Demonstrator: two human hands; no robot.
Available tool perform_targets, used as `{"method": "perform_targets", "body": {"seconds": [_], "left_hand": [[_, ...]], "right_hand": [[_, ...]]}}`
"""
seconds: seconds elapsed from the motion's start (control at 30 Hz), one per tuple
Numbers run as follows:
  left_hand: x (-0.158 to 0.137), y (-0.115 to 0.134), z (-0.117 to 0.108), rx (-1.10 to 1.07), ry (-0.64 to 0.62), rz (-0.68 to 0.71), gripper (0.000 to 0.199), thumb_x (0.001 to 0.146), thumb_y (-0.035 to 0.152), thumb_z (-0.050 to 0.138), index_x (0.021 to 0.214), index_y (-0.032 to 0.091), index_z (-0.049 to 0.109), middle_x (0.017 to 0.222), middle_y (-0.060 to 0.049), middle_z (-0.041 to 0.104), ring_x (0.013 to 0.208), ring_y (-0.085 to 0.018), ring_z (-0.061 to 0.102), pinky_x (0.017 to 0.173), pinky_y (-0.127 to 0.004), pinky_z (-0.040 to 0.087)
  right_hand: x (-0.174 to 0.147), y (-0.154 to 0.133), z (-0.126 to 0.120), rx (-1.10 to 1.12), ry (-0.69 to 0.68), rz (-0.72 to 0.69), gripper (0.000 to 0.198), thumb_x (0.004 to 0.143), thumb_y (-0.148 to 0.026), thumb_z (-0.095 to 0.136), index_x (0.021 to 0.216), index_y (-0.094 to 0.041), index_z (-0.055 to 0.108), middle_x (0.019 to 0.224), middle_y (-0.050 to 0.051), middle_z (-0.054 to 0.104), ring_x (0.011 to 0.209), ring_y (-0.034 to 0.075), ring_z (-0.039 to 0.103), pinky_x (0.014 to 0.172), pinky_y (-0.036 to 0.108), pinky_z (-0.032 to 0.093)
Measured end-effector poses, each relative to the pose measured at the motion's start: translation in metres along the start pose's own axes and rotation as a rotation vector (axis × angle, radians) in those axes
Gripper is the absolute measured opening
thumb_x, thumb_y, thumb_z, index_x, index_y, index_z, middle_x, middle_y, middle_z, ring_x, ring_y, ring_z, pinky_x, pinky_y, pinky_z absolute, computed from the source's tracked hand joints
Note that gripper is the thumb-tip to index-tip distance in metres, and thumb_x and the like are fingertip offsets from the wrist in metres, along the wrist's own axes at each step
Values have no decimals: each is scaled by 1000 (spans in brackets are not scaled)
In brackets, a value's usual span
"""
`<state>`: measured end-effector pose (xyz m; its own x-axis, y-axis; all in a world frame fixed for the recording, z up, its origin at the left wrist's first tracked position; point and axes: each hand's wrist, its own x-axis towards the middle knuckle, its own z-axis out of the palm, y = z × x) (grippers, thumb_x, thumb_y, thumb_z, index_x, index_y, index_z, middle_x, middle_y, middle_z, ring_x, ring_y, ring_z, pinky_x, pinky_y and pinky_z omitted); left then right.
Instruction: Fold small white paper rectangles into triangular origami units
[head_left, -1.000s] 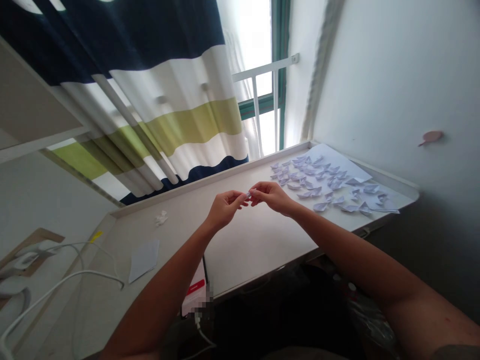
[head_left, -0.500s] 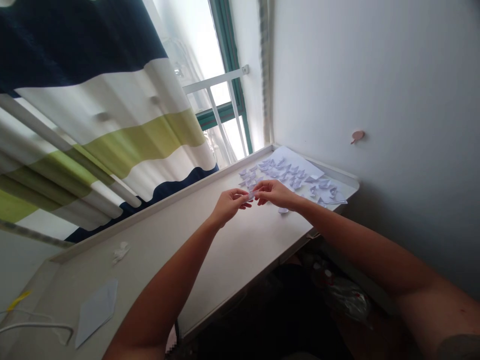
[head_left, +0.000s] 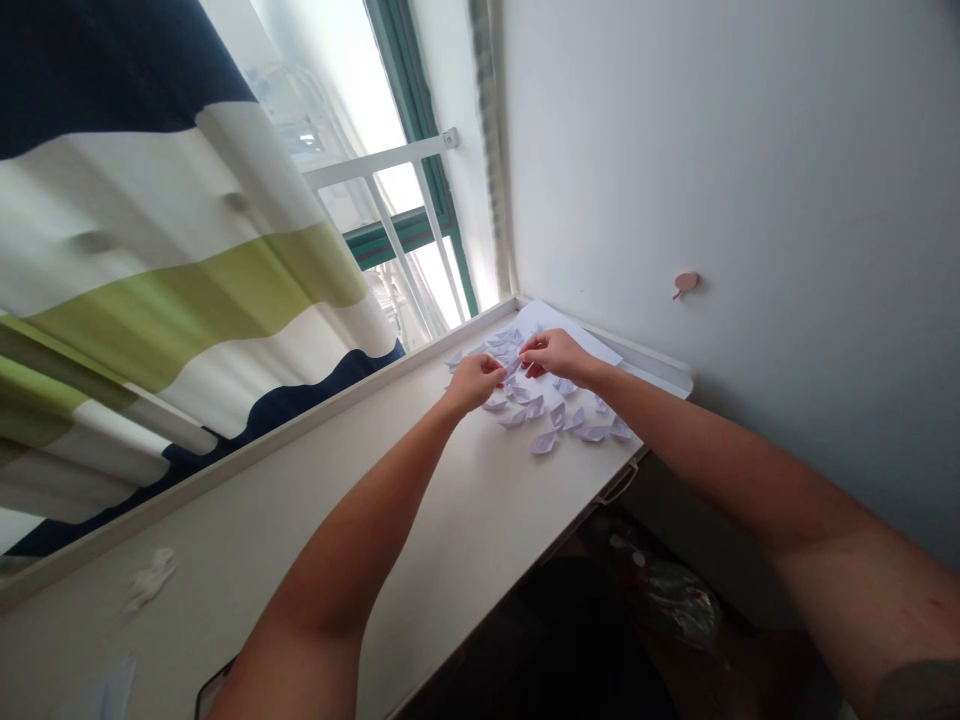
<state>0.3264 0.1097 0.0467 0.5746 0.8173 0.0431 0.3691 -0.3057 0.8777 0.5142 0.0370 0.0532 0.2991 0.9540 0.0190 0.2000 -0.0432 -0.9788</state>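
Over a cluster of small folded white paper boats [head_left: 543, 440], both my hands are raised close together. My left hand [head_left: 475, 382] has its fingers pinched on one end of a small paper boat [head_left: 512, 369]. At the other end, the fingertips of my right hand [head_left: 556, 357] are closed on it too. Its outline blends with the boats behind, so its exact shape is hard to make out. Several more boats lie just below and around my hands on the white desk [head_left: 420, 520].
White paper sheets [head_left: 577, 335] lie at the desk's far corner against the wall. A crumpled white tissue [head_left: 152, 578] and folded paper [head_left: 101, 690] are at the left. A dark-edged flat object [head_left: 212, 690] sits by my left forearm. A striped curtain [head_left: 187, 290] hangs along the back.
The view has swung, showing more boats below my hands. Both hands have shifted over the boat cluster, and the fingertips are slightly further apart with the paper boat between them.
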Motion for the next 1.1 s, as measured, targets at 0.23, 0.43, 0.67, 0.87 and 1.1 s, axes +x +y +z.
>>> {"method": "perform_targets", "body": {"seconds": [0.23,0.43,0.67,0.87,1.1], "left_hand": [[68,-23,-25,218,115,17,11,74,27,80,68,21,73,66,-4,68,78,-27,67,83,-41,52],[93,-61,-26,315,141,-14,11,69,22,80,61,22,72,82,-9,72,117,-37,63,108,-46,46],[87,-69,-30,302,195,36,9,78,25,79,73,21,73,108,-15,75,130,-40,57,117,-54,41],[16,-63,-84,231,240,67,14,87,23,75,74,21,69,113,-12,81,114,-31,71,114,-48,47],[-189,-101,-187,175,554,-87,24,89,24,76,111,18,70,122,-12,81,118,-26,74,109,-44,52]], "right_hand": [[77,9,10,-146,-37,27,17,73,-5,84,64,-13,73,57,4,70,44,12,57,44,25,44],[113,29,32,-293,-104,103,22,67,-7,83,53,-14,68,42,-1,53,40,11,44,44,27,35],[106,24,37,-380,-73,68,24,68,-1,86,58,-14,68,50,0,60,47,11,52,50,25,42],[73,-5,76,-320,-202,-55,30,78,-20,96,67,-14,69,54,2,63,47,12,58,43,23,43],[2,-54,242,-341,-578,-438,15,86,-22,89,78,-16,78,79,6,79,73,17,71,65,27,57]]}}
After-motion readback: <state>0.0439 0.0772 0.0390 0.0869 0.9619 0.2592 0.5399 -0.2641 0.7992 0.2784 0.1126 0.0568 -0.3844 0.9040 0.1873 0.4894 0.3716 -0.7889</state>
